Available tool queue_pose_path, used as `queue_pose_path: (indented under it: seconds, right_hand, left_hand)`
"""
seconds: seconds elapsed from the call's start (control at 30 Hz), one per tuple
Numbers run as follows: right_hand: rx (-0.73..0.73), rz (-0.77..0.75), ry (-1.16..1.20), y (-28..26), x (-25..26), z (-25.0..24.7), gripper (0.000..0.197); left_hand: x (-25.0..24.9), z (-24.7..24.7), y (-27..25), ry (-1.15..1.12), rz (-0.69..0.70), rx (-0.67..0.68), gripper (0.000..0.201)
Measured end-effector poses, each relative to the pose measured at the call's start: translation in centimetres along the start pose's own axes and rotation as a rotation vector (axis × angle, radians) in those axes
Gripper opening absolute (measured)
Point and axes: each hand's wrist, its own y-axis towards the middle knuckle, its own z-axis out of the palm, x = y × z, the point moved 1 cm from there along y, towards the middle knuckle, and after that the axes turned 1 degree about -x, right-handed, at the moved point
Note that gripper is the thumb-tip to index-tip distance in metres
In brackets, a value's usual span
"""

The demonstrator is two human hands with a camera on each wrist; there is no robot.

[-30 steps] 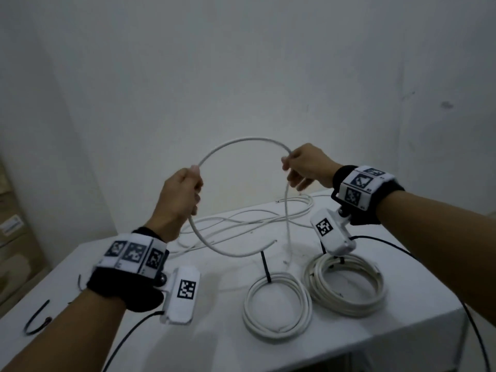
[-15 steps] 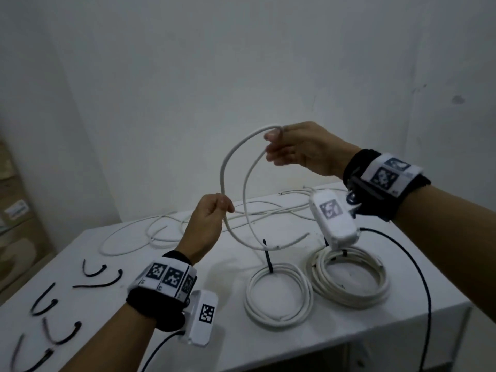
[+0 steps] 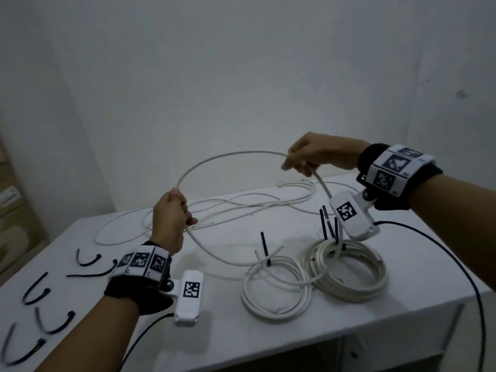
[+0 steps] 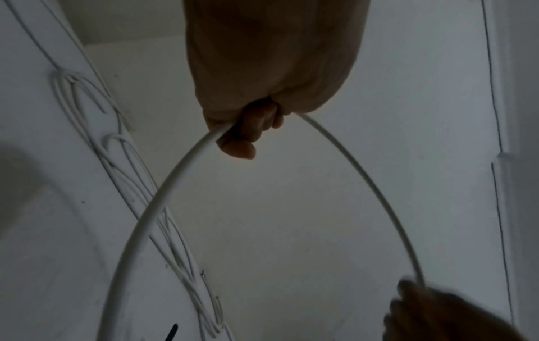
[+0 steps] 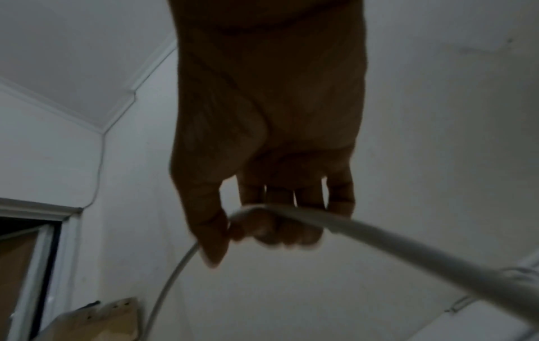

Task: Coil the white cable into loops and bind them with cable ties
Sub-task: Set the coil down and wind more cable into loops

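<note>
A white cable [image 3: 228,156] arches in the air above the white table [image 3: 220,336]. My left hand [image 3: 171,210] grips it at the arc's left end, fingers curled round it [image 4: 242,129]. My right hand [image 3: 303,159] holds the same cable at the arc's right end, curled fingers [image 5: 277,230] wrapped round it. From the left hand the cable drops in a curve [image 3: 214,253] to the table. More loose white cable [image 3: 241,208] lies at the back. Black cable ties [image 3: 40,294] lie at the front left.
Two bound white coils sit on the table: a smaller one [image 3: 276,288] in the middle and a thicker one [image 3: 349,272] to its right, black tie tails sticking up. Cardboard boxes [image 3: 10,210] stand at the far left. The wall is close behind.
The right hand has moved down and to the right, away from the left hand, widening the cable into a broad arc. The left hand holds its grip near the same place.
</note>
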Motion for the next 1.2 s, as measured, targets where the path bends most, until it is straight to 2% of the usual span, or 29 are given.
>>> queue_pose_path:
  seconds: [0.1, 0.17, 0.23, 0.33, 0.4, 0.47, 0.53, 0.6, 0.67, 0.73, 0.83, 0.87, 0.93, 0.97, 1.0, 1.03, 1.1, 1.13, 1.17, 1.2]
  right_hand:
    - [0.213, 0.218, 0.017, -0.3, -2.6, 0.8, 0.031]
    - [0.235, 0.298, 0.194, -0.5, -4.0, 1.2, 0.036]
    - [0.123, 0.289, 0.495, -0.2, -4.6, 1.3, 0.040]
    - [-0.148, 0.221, 0.868, 0.8, -3.9, 0.9, 0.044]
    - [-0.231, 0.199, 1.093, 1.0, -2.8, 0.7, 0.051]
    - [-0.320, 0.167, 1.317, 1.1, -1.7, 1.2, 0.059]
    - [-0.500, 0.157, 1.493, 1.2, -0.8, 2.8, 0.060]
    - [-0.668, 0.212, 1.595, 1.3, -0.2, 5.4, 0.052]
    - [-0.718, 0.282, 1.615, 1.2, 0.0, 8.5, 0.041]
    - [-0.695, 0.352, 1.614, 1.0, 0.0, 11.2, 0.035]
    - [-0.546, 0.428, 1.514, 0.0, -0.3, 13.7, 0.035]
    - [-0.481, 0.449, 1.404, -0.6, -0.4, 13.8, 0.033]
    - [-0.420, 0.431, 1.058, -1.3, -0.5, 13.2, 0.012]
    - [-0.451, 0.363, 0.859, -1.5, -0.6, 12.5, 0.024]
    - [-0.512, 0.245, 0.645, -1.6, -0.7, 11.7, 0.048]
    - [-0.590, 0.066, 0.399, -1.6, -0.4, 10.9, 0.066]
    - [-0.649, -0.332, -0.146, -1.4, 1.3, 9.7, 0.083]
    - [-0.595, -0.471, -0.354, -1.1, 2.3, 9.5, 0.086]
    - [-0.476, -0.521, -0.494, -0.7, 3.2, 9.4, 0.088]
    - [-0.342, -0.499, -0.573, -0.4, 4.2, 9.5, 0.088]
  left_hand:
    - [-0.3, -1.6, 1.4, -0.077, -0.045, -0.083, 0.037]
    - [-0.3, -2.6, 2.0, -0.086, -0.064, -0.098, 0.035]
    - [-0.1, -2.7, 1.9, -0.037, -0.054, -0.058, 0.033]
    - [0.6, -1.8, 0.6, 0.117, 0.012, 0.032, 0.030]
    - [0.8, -1.2, -0.1, 0.183, 0.068, 0.073, 0.028]
    - [1.0, -0.4, -0.7, 0.183, 0.065, 0.130, 0.029]
    - [1.0, 0.8, -1.8, 0.099, -0.012, 0.193, 0.031]
    - [0.5, 2.4, -3.2, -0.085, -0.149, 0.252, 0.034]
    - [-0.3, 3.7, -4.2, -0.312, -0.274, 0.242, 0.036]
    - [-1.1, 4.3, -4.5, -0.482, -0.340, 0.132, 0.038]
    - [-2.1, 4.0, -4.0, -0.460, -0.353, -0.010, 0.039]
    - [-2.3, 3.7, -3.9, -0.406, -0.340, -0.020, 0.039]
    - [-2.6, 3.1, -3.7, -0.252, -0.250, 0.013, 0.039]
    - [-2.7, 2.8, -3.6, -0.153, -0.181, 0.059, 0.039]
    - [-2.9, 2.7, -3.7, -0.053, -0.107, 0.119, 0.039]
    - [-3.0, 2.6, -3.8, 0.038, -0.037, 0.180, 0.039]
    - [-3.3, 2.6, -4.3, 0.179, 0.092, 0.284, 0.039]
    - [-3.5, 2.7, -4.7, 0.227, 0.148, 0.315, 0.038]
    - [-3.8, 2.8, -5.0, 0.254, 0.189, 0.337, 0.037]
    - [-4.2, 3.0, -5.4, 0.259, 0.213, 0.358, 0.036]
